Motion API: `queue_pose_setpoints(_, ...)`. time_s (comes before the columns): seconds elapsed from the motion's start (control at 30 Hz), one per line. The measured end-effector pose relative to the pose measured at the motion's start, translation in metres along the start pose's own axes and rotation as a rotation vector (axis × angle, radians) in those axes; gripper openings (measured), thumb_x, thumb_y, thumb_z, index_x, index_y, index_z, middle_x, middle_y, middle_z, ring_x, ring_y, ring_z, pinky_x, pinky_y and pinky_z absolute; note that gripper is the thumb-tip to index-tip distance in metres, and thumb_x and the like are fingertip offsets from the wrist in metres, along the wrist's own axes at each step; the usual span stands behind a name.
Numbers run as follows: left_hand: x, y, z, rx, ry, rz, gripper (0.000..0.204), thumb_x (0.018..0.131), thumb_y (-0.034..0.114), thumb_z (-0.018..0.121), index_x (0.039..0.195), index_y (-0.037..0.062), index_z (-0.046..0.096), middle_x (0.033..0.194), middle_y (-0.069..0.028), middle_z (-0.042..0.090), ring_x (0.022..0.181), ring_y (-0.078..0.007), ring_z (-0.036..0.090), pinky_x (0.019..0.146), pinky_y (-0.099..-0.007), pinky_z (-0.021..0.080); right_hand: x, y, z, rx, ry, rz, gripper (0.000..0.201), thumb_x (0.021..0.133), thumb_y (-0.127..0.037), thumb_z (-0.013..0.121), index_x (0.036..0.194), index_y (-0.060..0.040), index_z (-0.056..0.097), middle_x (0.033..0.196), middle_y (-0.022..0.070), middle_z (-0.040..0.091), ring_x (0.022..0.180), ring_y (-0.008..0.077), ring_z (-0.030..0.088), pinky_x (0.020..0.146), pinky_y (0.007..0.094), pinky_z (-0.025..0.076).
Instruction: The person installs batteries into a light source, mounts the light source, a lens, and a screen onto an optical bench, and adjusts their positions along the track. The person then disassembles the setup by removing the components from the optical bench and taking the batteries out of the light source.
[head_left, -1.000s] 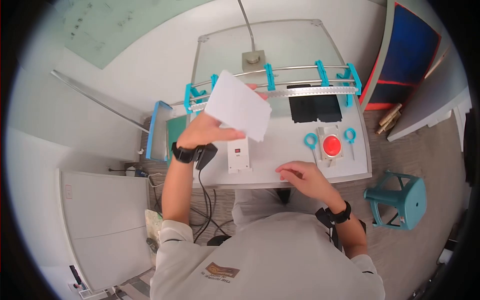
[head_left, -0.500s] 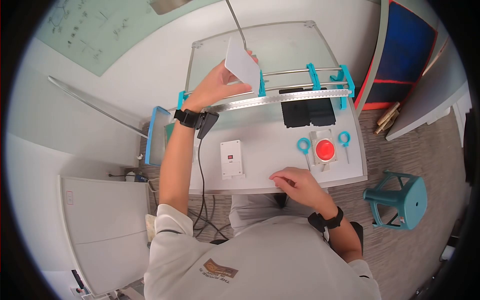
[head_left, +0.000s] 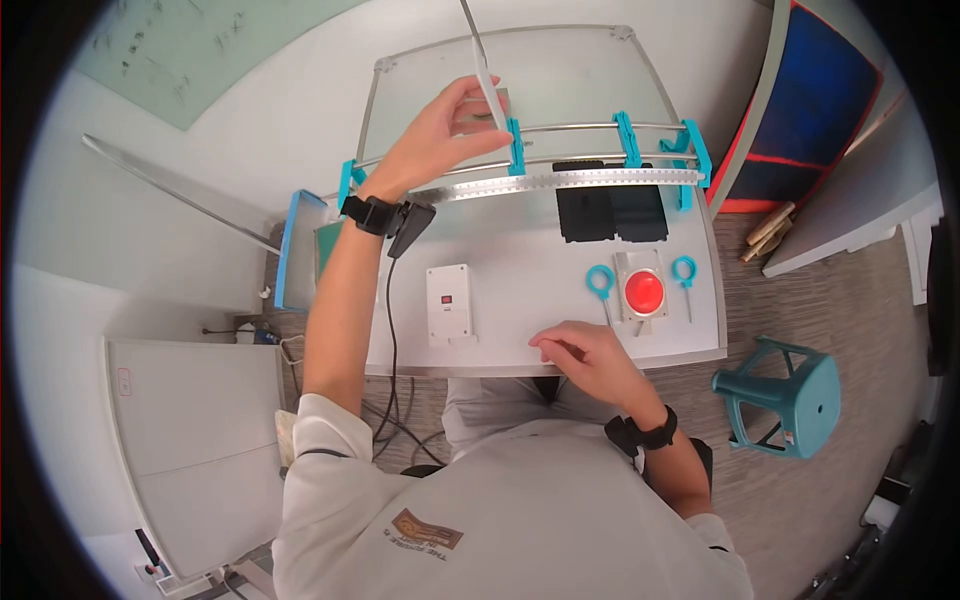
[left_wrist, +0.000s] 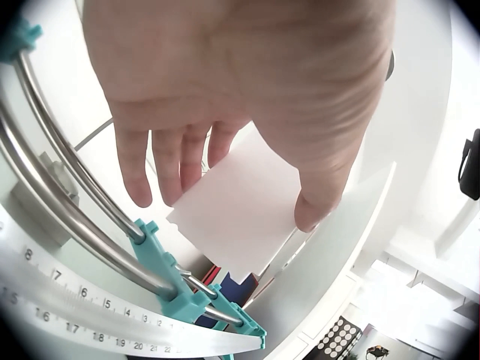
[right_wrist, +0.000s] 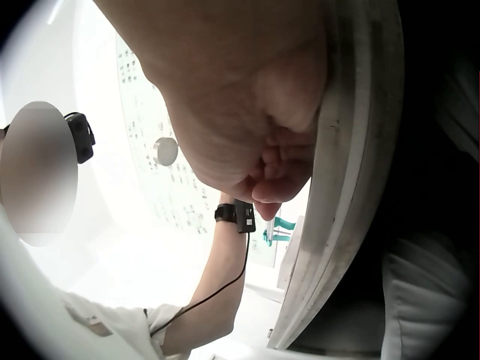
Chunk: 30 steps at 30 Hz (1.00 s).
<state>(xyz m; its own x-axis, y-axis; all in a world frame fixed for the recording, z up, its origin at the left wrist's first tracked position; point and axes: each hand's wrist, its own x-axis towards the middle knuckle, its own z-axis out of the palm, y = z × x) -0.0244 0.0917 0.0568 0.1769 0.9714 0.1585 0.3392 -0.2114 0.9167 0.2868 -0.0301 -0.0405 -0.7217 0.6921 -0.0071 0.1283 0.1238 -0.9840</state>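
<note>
My left hand [head_left: 428, 145] is raised over the rail rack and grips white cards [head_left: 488, 90] seen nearly edge-on in the head view. In the left wrist view, the left hand [left_wrist: 247, 82] has the thumb on one side of the white cards [left_wrist: 236, 199] and the fingers on the other; their lower edges are uneven. The right hand [head_left: 592, 360] lies loosely curled and holds nothing at the front edge of the table [head_left: 500, 368]. Its curled fingers show in the right wrist view, the hand [right_wrist: 232, 112] beside the table edge [right_wrist: 337, 180].
The rack's ruler [head_left: 560, 180] crosses the table's back, with black panels [head_left: 611, 215] below it. A white switch box [head_left: 449, 303] is at left; at right, a red button [head_left: 643, 292] stands between two cyan-ringed tools [head_left: 600, 280]. A teal stool [head_left: 800, 400] stands on the floor.
My left hand has moved up and away over the rack, turning the white cards from face-on to nearly edge-on. The right hand has stayed near the table edge.
</note>
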Motion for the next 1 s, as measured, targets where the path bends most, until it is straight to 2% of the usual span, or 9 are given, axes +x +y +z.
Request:
queue_pose_setpoints(0.17, 0.002, -0.002, 0.004, 0.134, 0.034, 0.019, 0.075, 0.09, 0.017, 0.078, 0.152, 0.0009, 0.039, 0.135, -0.0118, 0.059, 0.128, -0.024, 0.058, 0.107, -0.04, 0.05, 0.0, 0.001, 0.001, 0.007, 0.009, 0.011, 0.015, 0.098, -0.01, 0.067, 0.108, -0.0021, 0.073, 0.09, 0.01, 0.072, 0.071, 0.0161, 0.064, 0.067, 0.028, 0.052)
queue_pose_setpoints(0.23, 0.002, -0.005, 0.003, 0.119, 0.031, 0.036, 0.082, 0.085, 0.031, 0.084, 0.15, 0.0026, 0.043, 0.141, -0.0143, 0.058, 0.131, -0.0314, 0.059, 0.109, -0.0418, 0.048, 0.0, 0.003, 0.001, 0.012, 0.006, 0.018, 0.015, 0.098, -0.01, 0.067, 0.108, -0.0023, 0.073, 0.09, 0.0097, 0.072, 0.071, 0.0157, 0.063, 0.067, 0.0279, 0.052)
queue_pose_setpoints(0.33, 0.002, -0.008, 0.004, 0.075, 0.025, 0.024, 0.082, 0.085, 0.032, 0.084, 0.15, 0.0032, 0.043, 0.141, -0.0143, 0.058, 0.133, -0.0314, 0.057, 0.109, -0.042, 0.048, 0.0, 0.004, 0.001, 0.023, 0.006, 0.024, 0.015, 0.098, -0.01, 0.066, 0.109, -0.0026, 0.074, 0.09, 0.0095, 0.072, 0.071, 0.0151, 0.063, 0.067, 0.0278, 0.052)
queue_pose_setpoints(0.37, 0.001, -0.008, 0.004, 0.074, 0.025, 0.024, 0.082, 0.085, 0.032, 0.084, 0.15, 0.0032, 0.043, 0.141, -0.0143, 0.058, 0.133, -0.0314, 0.057, 0.109, -0.042, 0.048, -0.001, 0.005, 0.001, 0.03, 0.008, 0.027, 0.015, 0.098, -0.01, 0.066, 0.109, -0.0027, 0.074, 0.09, 0.0095, 0.072, 0.071, 0.0149, 0.063, 0.067, 0.0277, 0.051)
queue_pose_setpoints(0.43, 0.0, -0.006, 0.006, 0.096, 0.012, 0.015, 0.075, 0.089, 0.018, 0.078, 0.153, 0.0045, 0.041, 0.139, -0.0115, 0.058, 0.125, -0.0249, 0.06, 0.108, -0.0403, 0.05, -0.001, 0.003, 0.001, 0.022, 0.008, 0.033, 0.015, 0.098, -0.01, 0.066, 0.109, -0.0028, 0.074, 0.09, 0.0094, 0.072, 0.071, 0.0148, 0.063, 0.067, 0.0277, 0.051)
queue_pose_setpoints(0.7, 0.001, -0.011, 0.007, 0.06, 0.013, 0.022, 0.075, 0.089, 0.015, 0.078, 0.153, 0.0053, 0.04, 0.14, -0.0105, 0.057, 0.124, -0.0249, 0.06, 0.108, -0.0403, 0.05, 0.0, -0.004, -0.003, 0.03, -0.02, 0.1, 0.015, 0.098, -0.01, 0.066, 0.109, -0.0031, 0.074, 0.09, 0.0089, 0.072, 0.071, 0.0138, 0.062, 0.066, 0.0274, 0.051)
queue_pose_setpoints(0.77, 0.001, -0.012, 0.006, 0.062, 0.002, 0.025, 0.076, 0.089, 0.014, 0.078, 0.154, 0.0053, 0.04, 0.14, -0.0102, 0.057, 0.125, -0.0247, 0.06, 0.109, -0.0403, 0.049, 0.0, -0.001, 0.0, 0.044, 0.01, 0.024, 0.015, 0.1, -0.01, 0.064, 0.108, -0.0022, 0.074, 0.084, 0.0045, 0.07, 0.063, 0.0063, 0.058, 0.057, 0.0224, 0.046)
queue_pose_setpoints(1.0, 0.002, -0.014, 0.006, 0.085, 0.011, 0.01, 0.076, 0.09, 0.013, 0.077, 0.155, 0.0047, 0.039, 0.14, -0.0109, 0.057, 0.126, -0.0246, 0.058, 0.11, -0.0404, 0.048, 0.0, 0.0, -0.001, 0.075, 0.009, 0.033, 0.015, 0.1, -0.01, 0.064, 0.108, -0.0021, 0.074, 0.084, 0.0044, 0.07, 0.062, 0.0059, 0.057, 0.056, 0.0221, 0.046)
